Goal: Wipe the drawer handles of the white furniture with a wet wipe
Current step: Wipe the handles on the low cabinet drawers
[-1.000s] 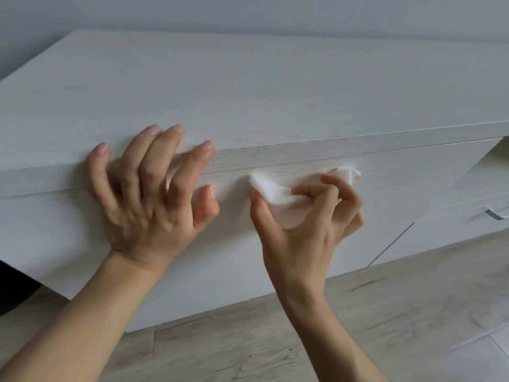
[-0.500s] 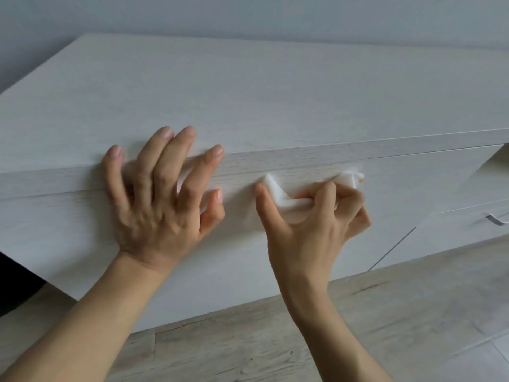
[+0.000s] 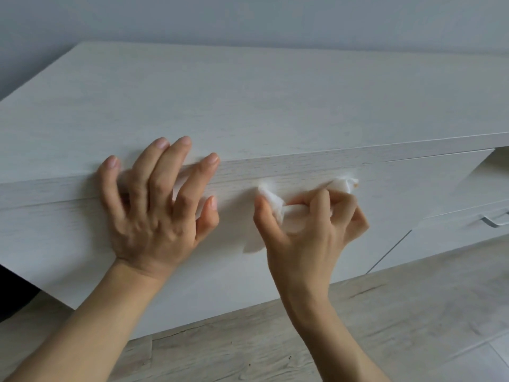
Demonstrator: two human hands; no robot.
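The wet wipe (image 3: pixel 278 206) is pinched between thumb and curled fingers of the right hand (image 3: pixel 308 230) and pressed to the drawer front (image 3: pixel 385 188), presumably around a handle hidden beneath it. The left hand (image 3: pixel 154 205), fingers spread and holding nothing, is laid flat beside it, probably as a brace. A second handle (image 3: pixel 495 220) is seen well to the right, unobstructed.

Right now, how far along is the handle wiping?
Nothing shows as finished. In hand: the right hand rubs the wet wipe on the near drawer front, its handle hidden, while the left hand braces on the top edge. Left: the metal handle at far right, untouched.
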